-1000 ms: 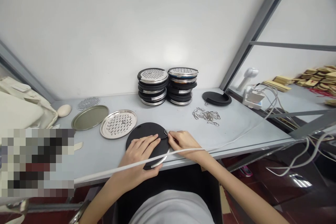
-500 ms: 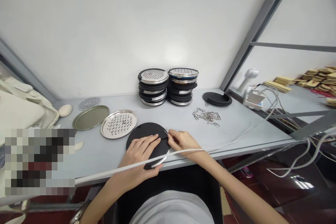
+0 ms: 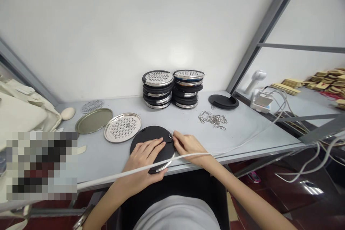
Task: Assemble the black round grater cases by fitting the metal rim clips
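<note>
A round black case [image 3: 153,134] with a silver rim showing at its lower right lies at the table's front edge. My left hand [image 3: 147,156] grips it, fingers flat across the top and thumb at the near edge. At the case's right edge, my right hand [image 3: 185,145] pinches a small metal clip [image 3: 170,136]. A loose pile of metal clips [image 3: 212,118] lies to the right, in front of another round black case [image 3: 223,101]. Left of my hands are a silver grater disc [image 3: 122,127] and an olive round lid [image 3: 93,120].
Two stacks of black cases with graters [image 3: 157,90] stand by the wall. A white cable [image 3: 237,146] crosses above my forearms. A pale round object [image 3: 68,113] and cream bags [image 3: 21,111] are at left. Wooden pieces [image 3: 320,81] lie on the right shelf.
My right fingertips have shifted slightly at the clip, and the clip looks tilted differently. My left hand remains on the black case.
</note>
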`<state>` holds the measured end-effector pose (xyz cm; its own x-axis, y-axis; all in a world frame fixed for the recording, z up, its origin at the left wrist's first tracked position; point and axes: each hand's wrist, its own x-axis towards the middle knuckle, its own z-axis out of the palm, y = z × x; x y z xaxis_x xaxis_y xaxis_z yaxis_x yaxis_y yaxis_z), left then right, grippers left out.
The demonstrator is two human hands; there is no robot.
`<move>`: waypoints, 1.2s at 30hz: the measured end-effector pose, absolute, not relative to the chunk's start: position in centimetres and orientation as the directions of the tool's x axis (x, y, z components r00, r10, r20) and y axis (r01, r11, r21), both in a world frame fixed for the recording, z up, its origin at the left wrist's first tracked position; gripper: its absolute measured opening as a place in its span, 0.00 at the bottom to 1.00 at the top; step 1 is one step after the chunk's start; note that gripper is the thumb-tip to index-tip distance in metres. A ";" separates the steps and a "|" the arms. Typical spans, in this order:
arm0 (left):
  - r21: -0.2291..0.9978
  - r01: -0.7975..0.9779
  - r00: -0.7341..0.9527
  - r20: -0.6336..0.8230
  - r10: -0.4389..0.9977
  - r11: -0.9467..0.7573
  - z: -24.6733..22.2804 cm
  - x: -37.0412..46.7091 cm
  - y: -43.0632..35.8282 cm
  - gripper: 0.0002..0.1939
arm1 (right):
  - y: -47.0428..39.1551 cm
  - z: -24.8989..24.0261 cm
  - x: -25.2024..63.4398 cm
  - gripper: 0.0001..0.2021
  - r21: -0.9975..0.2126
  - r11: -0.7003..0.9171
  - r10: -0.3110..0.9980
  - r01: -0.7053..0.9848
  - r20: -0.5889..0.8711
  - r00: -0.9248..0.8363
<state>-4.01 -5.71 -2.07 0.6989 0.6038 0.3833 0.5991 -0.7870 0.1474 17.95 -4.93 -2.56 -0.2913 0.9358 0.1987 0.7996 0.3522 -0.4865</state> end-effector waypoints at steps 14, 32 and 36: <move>0.156 0.596 0.694 0.393 0.604 -0.787 -2.1 -4.0 -5.8 0.30 | -4.8 -2.4 18.1 0.16 -0.498 0.316 0.948 0.808 0.147 -0.281; 0.143 0.607 0.696 0.378 0.610 -0.782 -2.1 -4.1 -5.8 0.30 | -4.9 -2.5 18.4 0.16 -0.499 0.367 0.930 0.785 0.176 -0.323; 0.148 0.601 0.695 0.389 0.605 -0.786 -2.1 -4.1 -5.8 0.30 | -4.9 -2.3 18.3 0.16 -0.502 0.364 0.931 0.785 0.171 -0.322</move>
<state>-4.06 -5.77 -2.07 0.6950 0.6047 0.3890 0.6005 -0.7857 0.1485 18.27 -4.90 -2.31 -0.3222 0.9311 0.1710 0.7845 0.3637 -0.5023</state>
